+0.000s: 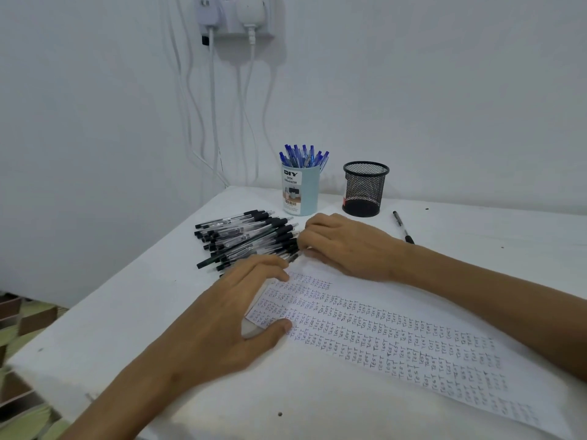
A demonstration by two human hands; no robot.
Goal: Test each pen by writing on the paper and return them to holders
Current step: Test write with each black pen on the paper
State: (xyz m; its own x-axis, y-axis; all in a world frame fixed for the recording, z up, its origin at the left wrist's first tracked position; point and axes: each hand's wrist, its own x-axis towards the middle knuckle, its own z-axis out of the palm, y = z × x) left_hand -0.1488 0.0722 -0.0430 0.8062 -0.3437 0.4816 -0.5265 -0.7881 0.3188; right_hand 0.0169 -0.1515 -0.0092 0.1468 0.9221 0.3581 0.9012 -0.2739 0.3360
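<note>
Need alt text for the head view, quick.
The right hand has its fingers at a pile of black pens while the left hand rests flat on a paper filled with rows of "TEST". Behind stand a light blue holder full of blue pens and a black mesh holder, with one black pen lying nearby.

Under left hand (222, 322): paper (397, 338), thin, matt. Beyond right hand (346, 246): mesh holder (365, 188), black wire mesh; blue holder (303, 198), smooth matt plastic (paper label stuck on). Just left of it: pens (244, 239), clear glossy plastic barrels, matt black grips.
</note>
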